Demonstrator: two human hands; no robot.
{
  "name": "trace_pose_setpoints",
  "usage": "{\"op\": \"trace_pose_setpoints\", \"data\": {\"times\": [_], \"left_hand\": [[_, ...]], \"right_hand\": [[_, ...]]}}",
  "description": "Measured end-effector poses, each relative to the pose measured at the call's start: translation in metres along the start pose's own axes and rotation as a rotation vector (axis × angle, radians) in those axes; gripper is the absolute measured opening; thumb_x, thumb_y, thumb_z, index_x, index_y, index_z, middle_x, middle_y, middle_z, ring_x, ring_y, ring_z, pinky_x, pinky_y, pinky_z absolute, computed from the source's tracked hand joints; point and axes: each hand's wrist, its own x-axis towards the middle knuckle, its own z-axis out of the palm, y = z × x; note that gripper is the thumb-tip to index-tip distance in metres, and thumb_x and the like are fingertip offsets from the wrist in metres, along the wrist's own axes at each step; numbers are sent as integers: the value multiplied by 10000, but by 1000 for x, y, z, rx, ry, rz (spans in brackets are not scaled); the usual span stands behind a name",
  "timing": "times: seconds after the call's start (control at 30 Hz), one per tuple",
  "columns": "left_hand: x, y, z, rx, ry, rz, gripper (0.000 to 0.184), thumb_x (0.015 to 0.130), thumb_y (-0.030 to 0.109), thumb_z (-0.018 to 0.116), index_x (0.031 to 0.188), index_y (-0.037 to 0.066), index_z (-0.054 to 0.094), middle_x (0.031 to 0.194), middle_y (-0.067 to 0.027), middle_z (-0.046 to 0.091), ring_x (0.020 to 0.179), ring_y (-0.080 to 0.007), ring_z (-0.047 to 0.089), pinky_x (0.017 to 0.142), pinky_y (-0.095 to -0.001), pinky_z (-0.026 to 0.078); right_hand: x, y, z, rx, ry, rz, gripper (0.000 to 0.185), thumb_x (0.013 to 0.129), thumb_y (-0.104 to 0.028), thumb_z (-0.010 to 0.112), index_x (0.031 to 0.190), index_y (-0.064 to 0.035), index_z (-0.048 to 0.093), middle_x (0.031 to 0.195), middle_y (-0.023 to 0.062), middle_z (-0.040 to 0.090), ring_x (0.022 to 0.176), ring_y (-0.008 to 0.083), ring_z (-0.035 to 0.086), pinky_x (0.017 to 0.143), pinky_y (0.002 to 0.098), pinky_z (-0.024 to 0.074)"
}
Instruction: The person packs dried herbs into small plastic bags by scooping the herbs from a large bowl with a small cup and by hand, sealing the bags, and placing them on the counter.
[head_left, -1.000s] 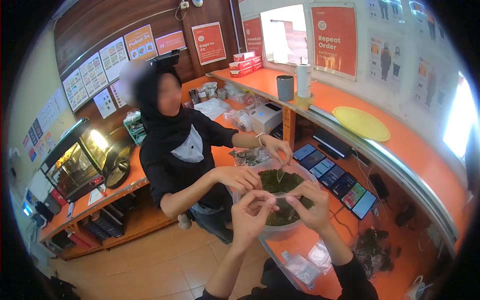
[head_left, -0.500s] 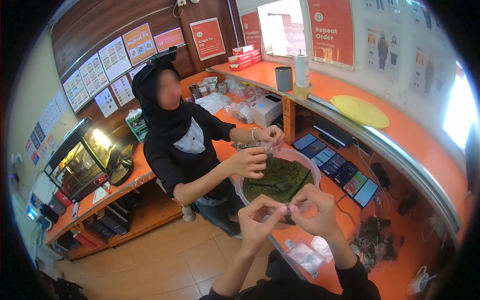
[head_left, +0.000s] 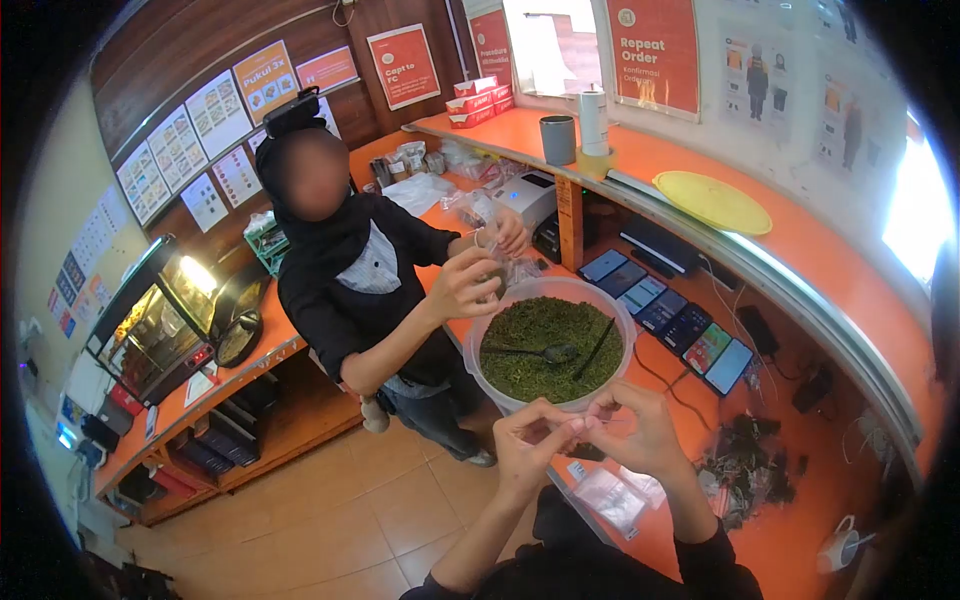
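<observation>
Close to the near rim of a round translucent tub point(head_left: 474, 375), my left hand point(head_left: 528, 448) and my right hand point(head_left: 638, 432) meet fingertip to fingertip. Both pinch the top edge of what looks like a small clear plastic bag point(head_left: 617, 424), mostly hidden by my fingers. Chopped dark green herb point(head_left: 540, 320) fills much of the tub, with a black spoon point(head_left: 558, 353) and a thin black stick-like utensil point(head_left: 595, 350) lying on it. Just below my hands, a stack of clear plastic bags point(head_left: 610, 500) lies on the orange counter.
Across the tub, a co-worker point(head_left: 365, 260) handles a clear bag point(head_left: 480, 210) with both hands. A row of phones point(head_left: 660, 315) with cables lies right of the tub. Dark scraps point(head_left: 748, 470) and a white mug point(head_left: 838, 545) are farther right. A yellow lid point(head_left: 712, 202) rests on the shelf.
My fingertips have drawn closer together and sit slightly lower. The co-worker's hands have moved left and up, off the tub, uncovering the spoon. The view has shifted a little.
</observation>
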Motion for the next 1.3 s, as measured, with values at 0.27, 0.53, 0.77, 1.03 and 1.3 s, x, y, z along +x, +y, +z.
{"op": "trace_pose_setpoints", "data": {"times": [0.27, 0.53, 0.77, 1.03, 1.3], "left_hand": [[-6, -3, -3, 28, 48, -38, 70, 877, 41, 727, 908, -12, 694, 771, -53, 669, 645, -93, 616, 581, -230, 491], [-18, -30, 15, 48, -75, -122, 101, 934, 57, 666, 1008, -10, 649, 858, -55, 682, 715, -102, 648, 608, -243, 529], [-27, -39, 11, 123, -45, 20, 71, 892, -13, 695, 953, -46, 708, 858, -90, 655, 680, -111, 652, 587, -231, 521], [-32, -60, -13, 27, -240, -263, 70, 892, 7, 700, 928, -46, 728, 831, -116, 701, 630, -115, 644, 565, -241, 517], [-40, -110, -4, -56, -314, -570, 464, 1063, 386, 439, 1214, 6, 658, 1053, -80, 696, 710, -97, 627, 597, -225, 486]], "right_hand": [[-15, 1, -18, -23, 41, 41, 104, 772, -35, 733, 815, 7, 649, 746, 72, 636, 698, 154, 614, 661, 282, 478], [-26, 9, -15, -63, 2, 39, 102, 788, -71, 718, 824, -7, 647, 762, 85, 627, 705, 169, 621, 640, 292, 482], [-45, 1, -19, -168, -22, 163, 128, 794, -76, 725, 813, -12, 615, 745, 87, 613, 659, 188, 610, 616, 303, 482], [-79, 9, -37, -267, -182, 283, 158, 820, -100, 739, 839, -30, 598, 719, 77, 586, 637, 209, 594, 610, 313, 473], [-125, 52, -53, -328, 155, 402, 99, 839, -58, 675, 818, 20, 617, 728, 111, 630, 684, 207, 642, 685, 320, 504]]}}
